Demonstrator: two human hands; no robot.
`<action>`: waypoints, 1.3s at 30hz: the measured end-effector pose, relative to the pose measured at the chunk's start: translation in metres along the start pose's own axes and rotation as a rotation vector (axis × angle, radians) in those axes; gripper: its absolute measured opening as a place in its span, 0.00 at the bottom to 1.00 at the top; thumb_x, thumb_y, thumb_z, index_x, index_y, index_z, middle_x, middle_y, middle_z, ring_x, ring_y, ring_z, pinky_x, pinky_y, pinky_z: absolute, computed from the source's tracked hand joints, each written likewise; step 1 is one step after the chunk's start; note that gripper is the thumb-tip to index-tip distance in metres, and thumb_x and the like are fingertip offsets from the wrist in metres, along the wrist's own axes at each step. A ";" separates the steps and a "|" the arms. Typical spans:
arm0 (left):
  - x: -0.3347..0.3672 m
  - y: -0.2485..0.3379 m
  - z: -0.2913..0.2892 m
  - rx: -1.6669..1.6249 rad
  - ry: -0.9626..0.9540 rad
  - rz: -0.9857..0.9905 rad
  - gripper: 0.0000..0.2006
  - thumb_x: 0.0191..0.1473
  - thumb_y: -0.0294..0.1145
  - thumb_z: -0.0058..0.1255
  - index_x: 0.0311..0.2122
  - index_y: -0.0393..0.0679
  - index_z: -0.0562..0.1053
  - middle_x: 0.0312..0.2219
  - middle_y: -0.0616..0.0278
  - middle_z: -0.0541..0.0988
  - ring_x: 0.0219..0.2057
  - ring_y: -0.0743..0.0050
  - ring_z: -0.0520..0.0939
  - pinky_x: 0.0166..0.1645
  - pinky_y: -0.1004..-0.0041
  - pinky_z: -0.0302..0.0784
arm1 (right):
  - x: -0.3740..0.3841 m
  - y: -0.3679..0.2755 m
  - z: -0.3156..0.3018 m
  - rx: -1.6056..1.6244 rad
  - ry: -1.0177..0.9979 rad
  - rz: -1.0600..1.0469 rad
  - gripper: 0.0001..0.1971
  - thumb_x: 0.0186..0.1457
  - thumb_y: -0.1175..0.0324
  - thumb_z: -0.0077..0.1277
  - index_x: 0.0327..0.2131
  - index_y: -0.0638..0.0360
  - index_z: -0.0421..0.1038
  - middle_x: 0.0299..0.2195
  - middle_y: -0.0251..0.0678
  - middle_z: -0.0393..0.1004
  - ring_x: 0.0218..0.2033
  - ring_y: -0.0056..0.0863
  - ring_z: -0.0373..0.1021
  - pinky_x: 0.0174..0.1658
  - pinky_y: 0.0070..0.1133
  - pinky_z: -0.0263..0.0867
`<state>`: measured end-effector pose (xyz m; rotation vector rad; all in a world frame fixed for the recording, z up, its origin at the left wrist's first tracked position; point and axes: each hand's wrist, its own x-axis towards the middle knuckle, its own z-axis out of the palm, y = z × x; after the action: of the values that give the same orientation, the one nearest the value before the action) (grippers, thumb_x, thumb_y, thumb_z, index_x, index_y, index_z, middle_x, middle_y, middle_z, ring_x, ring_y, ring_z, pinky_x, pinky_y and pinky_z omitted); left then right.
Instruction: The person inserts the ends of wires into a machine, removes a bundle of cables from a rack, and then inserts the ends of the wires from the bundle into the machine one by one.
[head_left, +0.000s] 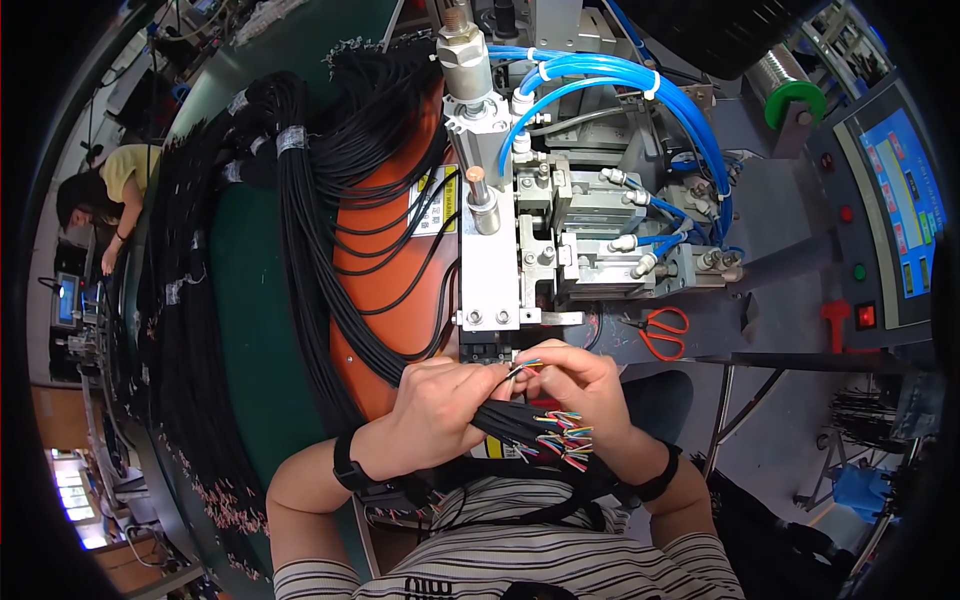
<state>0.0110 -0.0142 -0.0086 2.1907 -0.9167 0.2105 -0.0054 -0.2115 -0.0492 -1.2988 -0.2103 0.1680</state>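
Observation:
My left hand (440,402) is closed on a black cable, its fingers near the end where thin coloured wires (530,367) fan out. Thumb and fingers of my right hand (588,392) pinch those coloured wires from the other side. Below both hands lies a bundle of black cables (510,420), with stripped ends in red, yellow, blue and white pointing right. Just beyond my fingers stands a metal pneumatic machine (490,290), its small dark front part partly hidden by my hands.
Long black cables (300,220) hang over an orange board (385,280) and a green table (250,300) at left. Red-handled scissors (664,333) lie right of the machine. Blue air hoses (640,75) arch above it. A touch-screen panel (900,200) stands right; another person (110,195) works far left.

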 end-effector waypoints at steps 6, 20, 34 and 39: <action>-0.001 -0.001 0.002 -0.018 -0.042 -0.025 0.07 0.49 0.26 0.59 0.35 0.40 0.74 0.19 0.61 0.76 0.16 0.63 0.77 0.21 0.70 0.67 | 0.006 -0.003 -0.009 0.182 -0.096 0.154 0.09 0.59 0.82 0.48 0.41 0.70 0.75 0.36 0.38 0.75 0.33 0.20 0.73 0.37 0.15 0.70; -0.002 -0.001 0.000 0.148 -0.182 0.076 0.15 0.41 0.28 0.59 0.38 0.40 0.74 0.19 0.65 0.74 0.19 0.66 0.77 0.26 0.70 0.70 | 0.017 -0.009 -0.022 -0.456 -0.246 -0.094 0.04 0.53 0.80 0.54 0.34 0.67 0.76 0.29 0.34 0.75 0.22 0.18 0.72 0.24 0.17 0.67; -0.008 -0.003 -0.006 0.297 -0.248 -0.017 0.30 0.32 0.29 0.60 0.47 0.34 0.73 0.35 0.57 0.73 0.33 0.60 0.77 0.37 0.67 0.73 | 0.012 0.003 -0.001 -1.072 -0.007 -0.387 0.05 0.47 0.76 0.57 0.27 0.61 0.70 0.25 0.36 0.70 0.19 0.33 0.71 0.21 0.26 0.66; -0.007 -0.003 -0.007 0.265 -0.257 -0.025 0.31 0.31 0.27 0.60 0.48 0.34 0.73 0.33 0.58 0.73 0.32 0.60 0.76 0.36 0.67 0.73 | 0.011 0.003 0.001 -1.020 0.020 -0.394 0.05 0.47 0.76 0.57 0.29 0.61 0.70 0.25 0.36 0.70 0.19 0.33 0.71 0.22 0.26 0.67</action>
<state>0.0091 -0.0042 -0.0083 2.5151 -1.0505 0.0385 0.0051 -0.2074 -0.0512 -2.2290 -0.5747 -0.3396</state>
